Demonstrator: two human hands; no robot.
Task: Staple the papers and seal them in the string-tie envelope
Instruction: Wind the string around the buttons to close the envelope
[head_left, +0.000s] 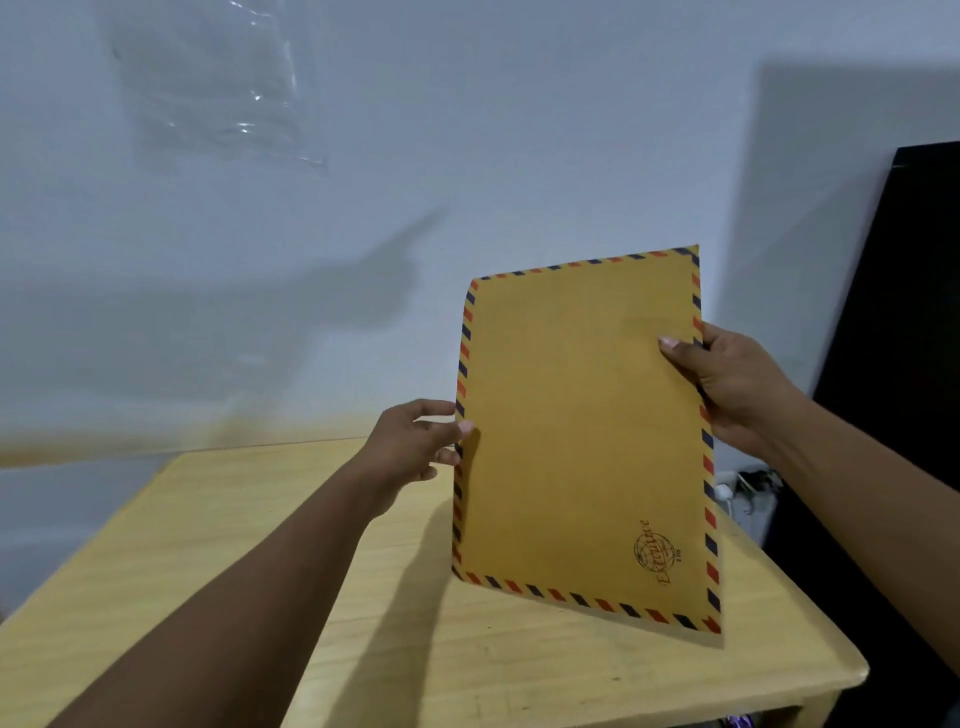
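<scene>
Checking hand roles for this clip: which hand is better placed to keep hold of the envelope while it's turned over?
Right, probably. The right hand grips the envelope by its edge, thumb well across the front; the left hand only lightly pinches the opposite edge.

2 arms in frame, both bare right out to the picture edge. Left hand (415, 441) and right hand (737, 384) are bare too. Left forearm (234, 597) is visible for a long stretch and looks slim; right forearm (872, 519) is cropped sooner. Both thumbnails short, pale, rounded at the tip.
</scene>
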